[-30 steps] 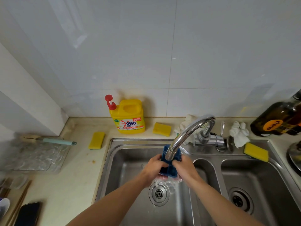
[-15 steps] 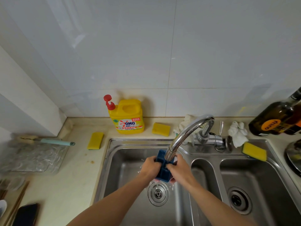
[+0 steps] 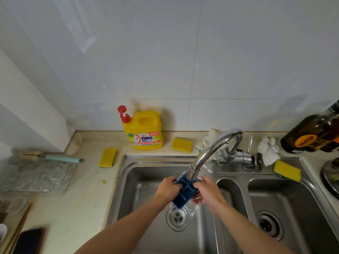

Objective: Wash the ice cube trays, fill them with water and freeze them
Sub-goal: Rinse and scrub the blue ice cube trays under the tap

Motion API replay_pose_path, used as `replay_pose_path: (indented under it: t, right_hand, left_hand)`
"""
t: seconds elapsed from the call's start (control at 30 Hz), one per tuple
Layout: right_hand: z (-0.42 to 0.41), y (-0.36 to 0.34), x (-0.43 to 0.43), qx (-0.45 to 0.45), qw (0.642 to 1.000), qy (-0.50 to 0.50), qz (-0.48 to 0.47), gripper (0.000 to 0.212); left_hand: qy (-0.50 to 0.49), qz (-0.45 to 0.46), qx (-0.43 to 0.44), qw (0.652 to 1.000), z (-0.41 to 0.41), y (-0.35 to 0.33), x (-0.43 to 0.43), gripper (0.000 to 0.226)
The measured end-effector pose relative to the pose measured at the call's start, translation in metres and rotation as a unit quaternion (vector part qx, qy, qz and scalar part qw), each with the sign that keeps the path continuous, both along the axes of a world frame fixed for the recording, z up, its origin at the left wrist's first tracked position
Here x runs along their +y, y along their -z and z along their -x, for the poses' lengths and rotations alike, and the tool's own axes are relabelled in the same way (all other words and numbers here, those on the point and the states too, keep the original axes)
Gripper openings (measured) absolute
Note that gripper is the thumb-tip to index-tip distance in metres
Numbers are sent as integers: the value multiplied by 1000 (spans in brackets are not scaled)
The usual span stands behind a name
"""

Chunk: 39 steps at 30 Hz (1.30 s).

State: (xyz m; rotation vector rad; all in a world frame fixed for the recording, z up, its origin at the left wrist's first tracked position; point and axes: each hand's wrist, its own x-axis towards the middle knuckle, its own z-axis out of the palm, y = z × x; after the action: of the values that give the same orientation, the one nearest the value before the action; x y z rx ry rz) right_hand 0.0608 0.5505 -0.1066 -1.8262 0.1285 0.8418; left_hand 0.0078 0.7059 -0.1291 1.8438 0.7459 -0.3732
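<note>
Blue ice cube tray (image 3: 185, 194) sits directly under the faucet (image 3: 211, 152) spout, over the left basin (image 3: 145, 175) of the sink, held clear of the bottom. It is tilted, grid face up toward the camera, near end lower than the end by the spout.

Left hand (image 3: 167, 189) grasps the tray's left edge, fingers curled round it. Right hand (image 3: 208, 194) grasps the right edge, thumb on top, fingers underneath. Both are touching the tray; neither is released.

Water is splashing around the drain (image 3: 178, 217) below the faucet spout. There is something clear at the tray's far edge; I can't tell what.

On the desk, relative to the faucet:
- yellow detergent bottle (image 3: 145, 133) with red pump, left and behind, against the wall
- yellow sponge (image 3: 182, 145) just left of it, another sponge (image 3: 107, 157) further left past the sink rim
- third sponge (image 3: 287, 171) to the right, on the sink rim
- white rag (image 3: 268, 150) just right of the faucet base, crumpled cloth (image 3: 206, 139) behind the faucet neck
- dark bottle (image 3: 311, 135) far right, leaning
- brush (image 3: 61, 158) with pale blue handle far left, resting on a clear textured tray (image 3: 36, 177)
- phone (image 3: 27, 241) far left, near the bottom corner
</note>
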Motion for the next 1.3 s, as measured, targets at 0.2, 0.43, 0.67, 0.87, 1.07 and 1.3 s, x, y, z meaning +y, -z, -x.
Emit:
replay_pose_path:
  t: [0.2, 0.43, 0.67, 0.87, 1.07, 1.3]
  right_hand:
    - [2, 6, -2, -15, 999, 42, 21, 7]
    - [2, 2, -3, -58, 997, 55, 3, 8]
    - [1, -13, -6, -109, 993, 26, 25, 13]
    - [0, -18, -14, -115, 993, 35, 21, 13]
    - [0, -17, -21, -113, 992, 50, 13, 17]
    - [3, -2, -18, 19, 999, 50, -9, 24]
  left_hand:
    - [-130, 173, 10, 976, 2, 9, -2, 23]
    - [-211, 299, 67, 928, 10, 13, -6, 41]
    - [-205, 363, 62, 907, 9, 10, -17, 55]
    - [-185, 382, 54, 904, 5, 11, -23, 55]
    - [-173, 388, 46, 904, 1, 16, -27, 58]
    - [-172, 185, -3, 968, 4, 12, -14, 48]
